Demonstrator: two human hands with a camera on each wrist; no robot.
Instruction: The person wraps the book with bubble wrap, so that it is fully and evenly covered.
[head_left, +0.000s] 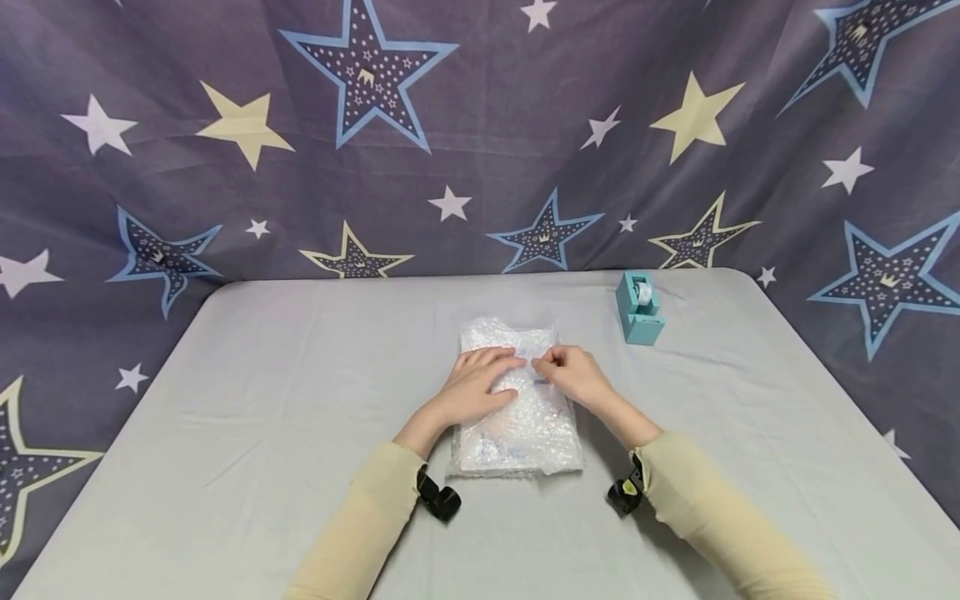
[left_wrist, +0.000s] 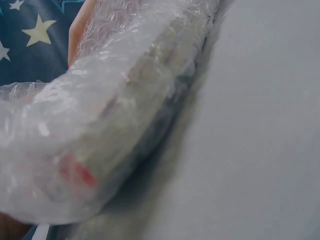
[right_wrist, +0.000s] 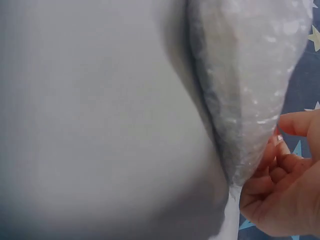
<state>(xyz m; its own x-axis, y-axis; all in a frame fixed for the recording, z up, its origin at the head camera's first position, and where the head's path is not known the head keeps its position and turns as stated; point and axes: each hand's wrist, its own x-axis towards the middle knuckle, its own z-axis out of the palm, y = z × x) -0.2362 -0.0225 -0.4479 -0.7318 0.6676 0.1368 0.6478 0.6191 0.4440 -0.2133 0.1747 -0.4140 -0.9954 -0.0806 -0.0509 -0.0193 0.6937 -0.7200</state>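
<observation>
A flat package in clear bubble wrap (head_left: 517, 433) lies on the table in front of me. Through the wrap, a pale block with a dark lower edge and a red spot show blurred in the left wrist view. My left hand (head_left: 480, 383) rests on top of the package, fingers spread toward its upper middle. At the upper right part, my right hand (head_left: 573, 372) has its thumb and index fingertip together at the wrap, pinching it; the pinched bit is too small to make out. The right wrist view shows this hand's other fingers curled beside the wrapped edge.
A teal tape dispenser (head_left: 641, 312) with a roll of tape stands at the back right of the table. The table (head_left: 300, 400) wears a light grey cloth. Behind it hangs a dark curtain (head_left: 480, 150) with stars.
</observation>
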